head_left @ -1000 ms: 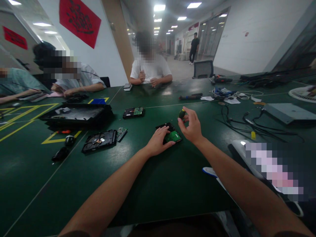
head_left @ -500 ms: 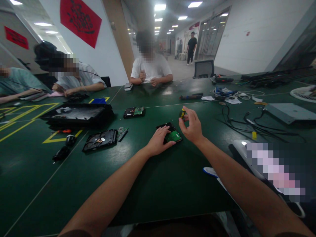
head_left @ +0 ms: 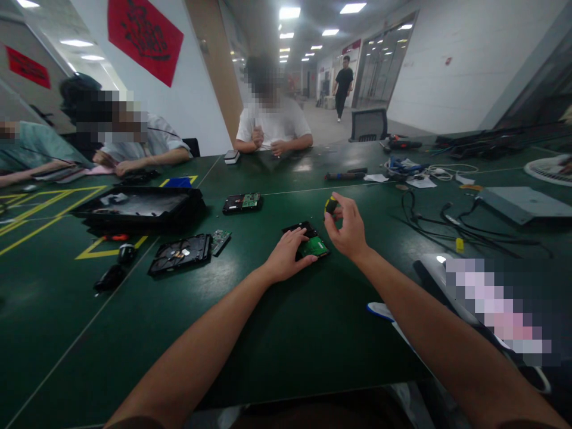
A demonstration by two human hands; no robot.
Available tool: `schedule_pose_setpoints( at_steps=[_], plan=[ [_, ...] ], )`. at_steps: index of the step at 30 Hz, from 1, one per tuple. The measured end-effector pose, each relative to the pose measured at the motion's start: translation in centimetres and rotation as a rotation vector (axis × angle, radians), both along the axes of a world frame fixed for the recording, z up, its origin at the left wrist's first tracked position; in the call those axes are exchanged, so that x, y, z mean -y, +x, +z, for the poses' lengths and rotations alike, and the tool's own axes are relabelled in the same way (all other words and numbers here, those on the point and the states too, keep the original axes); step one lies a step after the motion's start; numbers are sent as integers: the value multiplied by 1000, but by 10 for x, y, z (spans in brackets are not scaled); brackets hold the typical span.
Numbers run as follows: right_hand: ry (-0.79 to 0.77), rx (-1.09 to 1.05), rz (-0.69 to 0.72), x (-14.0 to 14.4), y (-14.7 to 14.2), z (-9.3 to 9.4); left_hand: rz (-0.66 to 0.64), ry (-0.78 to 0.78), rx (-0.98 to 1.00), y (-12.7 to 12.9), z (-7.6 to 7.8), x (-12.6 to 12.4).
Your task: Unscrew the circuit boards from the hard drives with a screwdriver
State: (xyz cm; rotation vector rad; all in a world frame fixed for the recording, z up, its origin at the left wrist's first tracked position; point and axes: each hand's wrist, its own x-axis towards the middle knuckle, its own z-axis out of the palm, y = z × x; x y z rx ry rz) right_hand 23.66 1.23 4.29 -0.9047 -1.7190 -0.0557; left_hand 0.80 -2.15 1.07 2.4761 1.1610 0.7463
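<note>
A hard drive [head_left: 315, 245] with a green circuit board lies on the table in front of me. My left hand [head_left: 287, 253] holds it down from the left, fingers across its top and thumb along the near edge, hiding part of it. Just above and to the right, my right hand [head_left: 346, 223] pinches the short yellow-and-black handle of a screwdriver [head_left: 330, 205] between thumb and fingertips. I cannot make out its shaft or whether its tip touches the drive.
Left of my hands lie an opened drive [head_left: 181, 253], a loose circuit board [head_left: 220, 241] and another hard drive [head_left: 242, 203]. Black trays [head_left: 138, 208] stand farther left. Cables [head_left: 451, 220] and a metal box [head_left: 529, 204] are at right. A person [head_left: 273, 125] sits opposite.
The screwdriver handle has turned and tilted slightly in my right hand's fingers. My left hand and the hard drive have not moved. A person in the background has walked a little.
</note>
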Motion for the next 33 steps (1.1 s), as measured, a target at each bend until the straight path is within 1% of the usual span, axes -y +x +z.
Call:
schedule_pose_setpoints(
  at_steps=[4, 9, 14, 18, 24, 29, 33],
  plan=[
    [7, 14, -14, 0, 0, 0, 3, -2, 0, 0, 1, 1],
    [10, 24, 11, 1, 0, 0, 3, -6, 0, 0, 2, 1],
    [15, 3, -27, 1, -1, 0, 1, -6, 1, 0, 3, 1],
    [5, 29, 1, 1, -1, 0, -5, -7, 1, 0, 2, 1],
    [17, 6, -20, 0, 0, -1, -4, 0, -8, 0, 2, 1],
    [28, 27, 0, 1, -1, 1, -4, 3, 0, 0, 1, 0],
    [38, 23, -40, 2, -1, 2, -2, 1, -9, 0, 1, 1]
  ],
)
